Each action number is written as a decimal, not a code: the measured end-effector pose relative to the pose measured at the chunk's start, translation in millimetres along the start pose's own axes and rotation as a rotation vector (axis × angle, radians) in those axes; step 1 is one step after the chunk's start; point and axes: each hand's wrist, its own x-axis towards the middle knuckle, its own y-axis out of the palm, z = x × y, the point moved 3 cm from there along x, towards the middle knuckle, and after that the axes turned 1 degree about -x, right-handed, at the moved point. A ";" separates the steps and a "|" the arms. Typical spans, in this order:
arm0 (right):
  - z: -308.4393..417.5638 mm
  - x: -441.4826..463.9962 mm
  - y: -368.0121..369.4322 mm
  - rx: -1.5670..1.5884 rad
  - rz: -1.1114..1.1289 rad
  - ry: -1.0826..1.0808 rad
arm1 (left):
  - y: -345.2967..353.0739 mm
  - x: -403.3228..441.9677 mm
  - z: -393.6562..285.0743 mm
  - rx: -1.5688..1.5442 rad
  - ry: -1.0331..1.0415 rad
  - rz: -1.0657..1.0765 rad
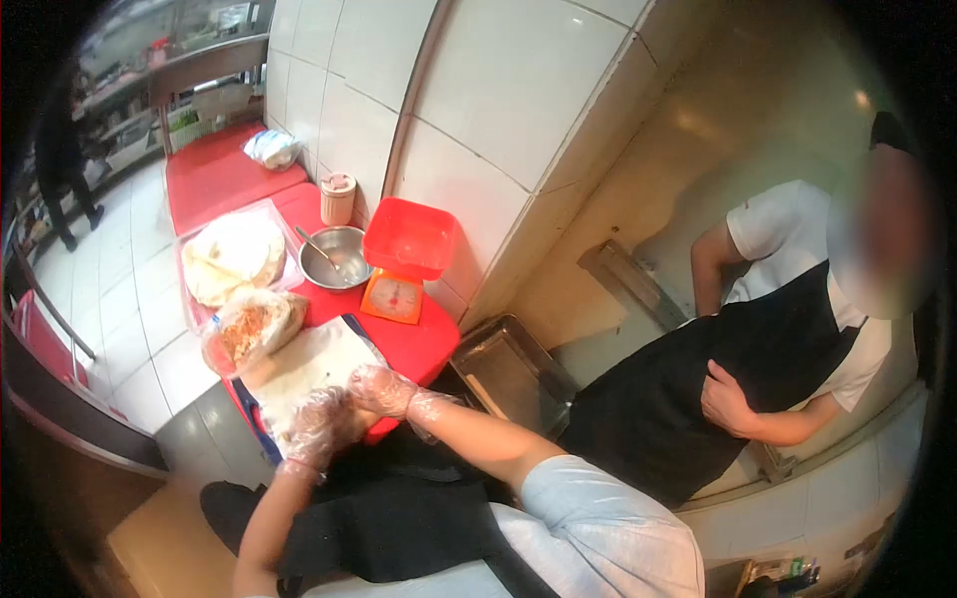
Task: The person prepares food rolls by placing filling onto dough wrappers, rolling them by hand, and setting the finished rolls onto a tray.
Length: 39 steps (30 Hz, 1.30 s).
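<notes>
Pale sheet [309,361]: flat, off-white, at near end of red table [436,334], dark-blue border [361,334] showing beneath. We see left hand [319,423], right hand [382,391], both clear-gloved, fingers bent at sheet's near side; we can't tell if pinching. Sheet's near edge hidden behind hands; fingertips hard to make out. We count, left to far: one tray [186,279], one bag of orange shreds [257,327], one red basin [411,234], one steel bowl [346,271], one scale [392,299], one cup [338,204].
</notes>
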 end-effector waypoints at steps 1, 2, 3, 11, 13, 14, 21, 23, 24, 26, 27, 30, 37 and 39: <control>0.6 0.1 -11.5 0.079 -0.049 -0.010 | -13.7 -6.7 -36.0 0.203 -0.013 -0.027; 5.4 -1.6 -31.0 0.156 -0.093 -0.018 | -17.7 -5.7 -51.7 0.241 0.059 -0.024; 7.7 -2.1 -42.9 0.233 -0.133 -0.025 | -19.6 -5.3 -65.6 0.274 0.128 -0.019; -12.0 -5.1 -38.0 0.276 0.066 0.066 | -24.3 -14.6 -79.4 0.499 0.191 -0.086; -15.2 -6.8 -45.2 0.285 0.041 0.034 | -39.7 -31.7 -69.1 0.425 0.308 -0.221; -19.0 -8.5 -44.2 0.264 0.033 0.016 | -47.0 -40.5 -59.7 0.387 0.361 -0.291; -24.2 -14.7 -45.4 0.351 -0.006 0.049 | -61.0 -50.1 -52.9 0.452 0.298 -0.285; -26.1 -18.2 -48.5 0.350 -0.073 0.033 | -70.5 -51.9 -53.3 0.522 0.254 -0.269; -32.0 -21.2 -42.1 0.265 -0.024 -0.016 | -72.0 -56.0 -35.4 0.424 0.331 -0.346; -36.8 -24.1 -29.6 0.136 0.011 0.018 | -68.7 -57.9 -10.1 0.542 0.266 -0.258; -37.0 -23.5 -30.0 0.134 0.000 0.012 | -69.8 -58.7 -12.0 0.552 0.302 -0.270; -37.8 -21.4 -40.9 0.191 0.068 -0.001 | -86.9 -65.6 -46.7 0.430 0.226 -0.156; -42.6 -24.5 -41.0 0.274 -0.057 0.069 | -103.5 -77.7 -35.1 0.211 0.063 -0.113; -43.3 -24.2 -46.1 0.324 -0.045 0.095 | -106.3 -74.7 -47.3 0.235 0.059 -0.097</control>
